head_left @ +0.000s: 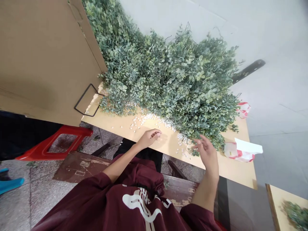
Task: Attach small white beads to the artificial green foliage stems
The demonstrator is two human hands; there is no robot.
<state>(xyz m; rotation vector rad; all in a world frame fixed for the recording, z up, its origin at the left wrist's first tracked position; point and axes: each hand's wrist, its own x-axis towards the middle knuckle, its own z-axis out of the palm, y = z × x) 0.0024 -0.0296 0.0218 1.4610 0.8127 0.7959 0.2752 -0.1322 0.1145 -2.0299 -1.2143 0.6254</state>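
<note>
My left hand (149, 138) is over the table's near edge with its fingers curled together. Whatever is between them, if anything, is hidden or too small to name. Just beyond it lie small white beads or pellets (150, 118), scattered along the front of the artificial greenery (168, 73). That greenery forms a large heap of leafy green sprigs across the table (163, 144). To the right, my right hand (206, 150) reaches to the heap's front edge, its fingers apart beside some sprigs and more white pellets (180, 138). I see nothing held in it.
A large cardboard box (48, 57) stands at the left, with a dark wire frame (88, 101) at its corner. Red-and-white packaging (240, 154) lies at the table's right end. A red plastic stool (55, 144) is lower left; a wooden bench (79, 166) runs below.
</note>
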